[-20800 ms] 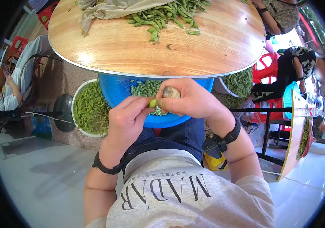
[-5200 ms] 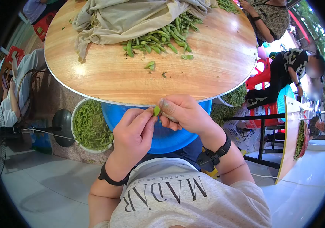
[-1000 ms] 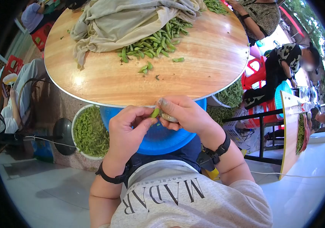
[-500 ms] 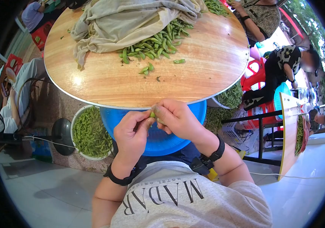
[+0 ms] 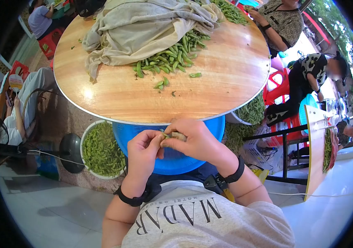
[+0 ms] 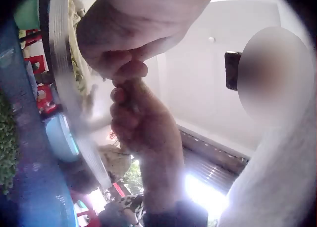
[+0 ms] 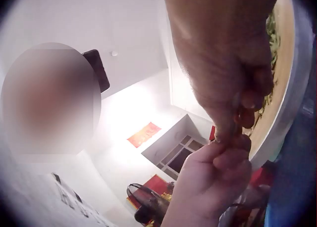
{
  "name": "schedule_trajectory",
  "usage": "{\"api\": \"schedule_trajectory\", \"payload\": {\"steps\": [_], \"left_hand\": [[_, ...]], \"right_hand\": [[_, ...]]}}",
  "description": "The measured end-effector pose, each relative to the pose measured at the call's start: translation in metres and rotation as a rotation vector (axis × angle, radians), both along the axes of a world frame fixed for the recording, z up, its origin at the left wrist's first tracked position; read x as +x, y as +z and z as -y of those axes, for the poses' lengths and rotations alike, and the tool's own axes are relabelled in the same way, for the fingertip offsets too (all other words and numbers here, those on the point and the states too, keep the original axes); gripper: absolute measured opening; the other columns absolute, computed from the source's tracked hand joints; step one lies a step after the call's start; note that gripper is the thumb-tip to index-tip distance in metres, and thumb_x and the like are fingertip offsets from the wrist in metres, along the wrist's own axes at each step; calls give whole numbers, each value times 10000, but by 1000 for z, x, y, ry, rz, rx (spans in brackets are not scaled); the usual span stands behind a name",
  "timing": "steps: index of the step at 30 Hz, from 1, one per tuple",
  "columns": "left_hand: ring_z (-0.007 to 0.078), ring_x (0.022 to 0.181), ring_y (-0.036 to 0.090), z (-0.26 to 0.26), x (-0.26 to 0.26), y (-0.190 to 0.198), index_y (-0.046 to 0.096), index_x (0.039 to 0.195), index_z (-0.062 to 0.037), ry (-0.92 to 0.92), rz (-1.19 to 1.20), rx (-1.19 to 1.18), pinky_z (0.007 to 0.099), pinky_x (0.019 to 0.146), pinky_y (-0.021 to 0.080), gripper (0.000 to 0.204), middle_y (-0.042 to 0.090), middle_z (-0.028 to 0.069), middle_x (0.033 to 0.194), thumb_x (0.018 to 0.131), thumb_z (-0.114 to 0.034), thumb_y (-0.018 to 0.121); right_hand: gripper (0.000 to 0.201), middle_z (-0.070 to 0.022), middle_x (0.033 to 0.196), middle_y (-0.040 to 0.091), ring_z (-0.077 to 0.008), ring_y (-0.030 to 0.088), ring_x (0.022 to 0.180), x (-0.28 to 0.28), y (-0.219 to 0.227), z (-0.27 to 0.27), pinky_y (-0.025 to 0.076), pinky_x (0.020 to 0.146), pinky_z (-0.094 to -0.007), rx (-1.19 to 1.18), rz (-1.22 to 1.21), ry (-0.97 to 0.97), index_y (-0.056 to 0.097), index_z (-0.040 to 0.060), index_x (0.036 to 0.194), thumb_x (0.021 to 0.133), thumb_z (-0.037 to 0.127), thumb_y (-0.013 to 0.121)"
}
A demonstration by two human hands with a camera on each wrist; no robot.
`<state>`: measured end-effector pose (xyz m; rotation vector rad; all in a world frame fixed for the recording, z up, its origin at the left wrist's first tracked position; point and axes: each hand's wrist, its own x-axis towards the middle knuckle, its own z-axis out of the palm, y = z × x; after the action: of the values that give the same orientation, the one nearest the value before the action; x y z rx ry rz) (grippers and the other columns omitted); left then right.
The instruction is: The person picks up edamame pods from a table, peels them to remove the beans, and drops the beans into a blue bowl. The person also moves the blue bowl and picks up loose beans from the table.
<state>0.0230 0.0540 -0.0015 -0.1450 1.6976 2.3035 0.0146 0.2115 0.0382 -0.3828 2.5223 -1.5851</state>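
Note:
Both hands meet over a blue basin [image 5: 184,162] held under the rim of a round wooden table [image 5: 143,103]. My left hand [image 5: 156,142] and right hand [image 5: 170,138] pinch one small green pod [image 5: 164,134] between their fingertips; only a sliver of it shows. In the left wrist view the left hand [image 6: 124,63] touches the right hand's fingertips [image 6: 124,96]. The right wrist view shows the right hand [image 7: 233,123] pressed against the left hand [image 7: 218,157]; the pod is hidden there.
A heap of green pods [image 5: 168,58] lies on the table beside a beige cloth [image 5: 143,25]. A white bucket of pods [image 5: 100,151] and a floor fan [image 5: 71,153] stand left of the basin. Other seated people, red stools [image 5: 279,84] and a second table [image 5: 319,144] are around.
Both hands have sunk a little lower over the blue basin and closed tighter together. Less of the green pod shows between the fingertips than a second ago.

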Motion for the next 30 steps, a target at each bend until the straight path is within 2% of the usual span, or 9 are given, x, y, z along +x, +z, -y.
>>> {"api": "schedule_trajectory", "payload": {"steps": [3,8,11,13,14,17,21,27,30], "left_hand": [[62,459,471,8,0,6,589,796,12,-44,57,-7,183,409,355,80,554,32,607,823,-62,577],[112,556,528,42,11,-6,605,846,0,19,-223,-530,217,512,421,68,582,51,660,785,-26,594],[159,663,562,99,4,-27,609,918,-12,211,-329,-906,267,616,462,180,591,92,830,739,5,611],[176,676,565,131,4,-38,584,1027,-25,186,-395,-1366,294,631,472,296,543,134,998,733,1,612],[191,831,558,123,4,-26,544,1121,-41,231,-166,-1363,268,658,471,394,480,153,1095,736,4,613],[186,722,576,119,3,-25,491,1195,-69,233,-184,-1220,294,663,481,475,433,196,1182,738,-20,612],[131,593,566,99,-6,-23,584,1021,23,169,-59,-598,241,559,476,257,611,120,931,768,-24,594],[89,521,534,28,-23,31,609,904,41,-49,-53,-202,183,448,383,141,642,106,790,806,-38,545],[90,514,532,1,-32,27,604,925,30,-149,-61,-78,179,442,380,144,641,114,813,829,-47,530]], "right_hand": [[171,-139,679,578,-268,569,623,-5,-17,-5,447,571,-330,-17,-113,103,605,13,815,714,148,631],[191,-157,732,604,-283,590,703,-7,-12,-24,456,642,-357,168,9,357,632,35,817,709,191,615],[217,-170,726,602,-318,586,682,-34,2,-42,459,638,-388,122,-64,69,641,42,814,728,237,598],[232,-187,726,598,-340,586,684,-76,6,-47,462,633,-404,322,-117,-195,640,37,800,740,256,588],[246,-188,738,603,-343,589,698,-100,3,-48,465,643,-408,366,-157,-260,635,30,785,735,268,592],[272,-184,750,612,-355,592,722,-146,-14,-35,474,660,-409,608,-137,-361,622,14,752,712,283,607],[262,-169,760,624,-363,591,716,-169,-29,-35,483,671,-404,710,-141,-398,622,15,745,675,267,622],[262,-203,746,606,-353,588,719,-129,-27,-59,466,654,-403,245,-94,-367,638,15,765,652,251,632],[269,-217,739,597,-356,584,723,-111,-16,-54,457,651,-406,276,-122,-397,641,11,777,657,252,625]]}}
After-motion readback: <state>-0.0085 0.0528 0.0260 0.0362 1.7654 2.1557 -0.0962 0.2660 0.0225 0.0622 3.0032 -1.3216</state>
